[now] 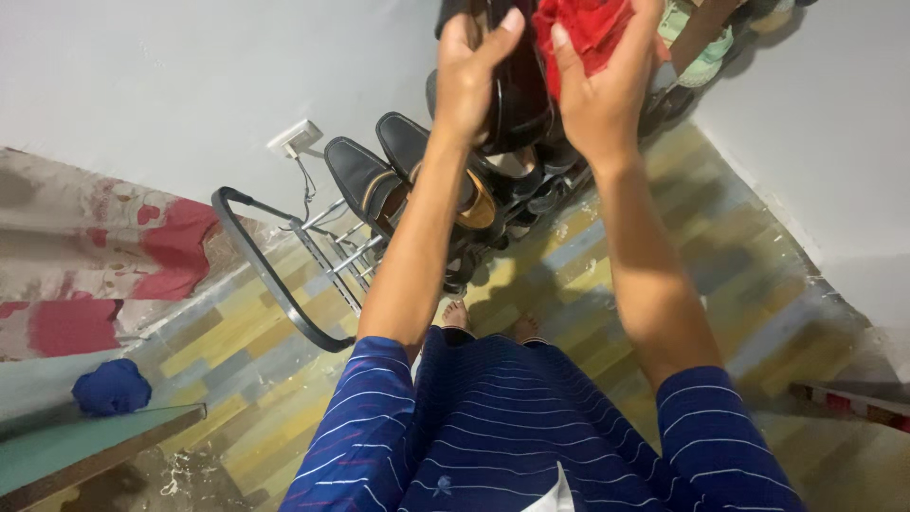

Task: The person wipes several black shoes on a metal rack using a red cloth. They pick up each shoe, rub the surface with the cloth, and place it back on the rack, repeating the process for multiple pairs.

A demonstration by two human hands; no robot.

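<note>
Black shoe [517, 95]: glossy, raised at upper frame edge, above the shoe rack [341, 251]. Left hand [469, 81]: fingers curled round the shoe's side, thumb up, gripping firmly. Right hand [597, 95]: fingers closed on a red cloth [583, 28] pressed against the shoe. Handling note: best held steady on the left, cloth kept flat to the leather. Below: black loafers [374, 171] on the rack's top rails, further pairs beneath. Bare feet on patterned floor [588, 256]. Blue bundle [112, 387] on green table, far left.

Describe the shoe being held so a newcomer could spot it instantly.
Above the metal shoe rack by the grey wall, both hands are raised. The left hand grips a glossy black shoe; unlike the racked shoes, it is lifted against a red cloth.
</note>
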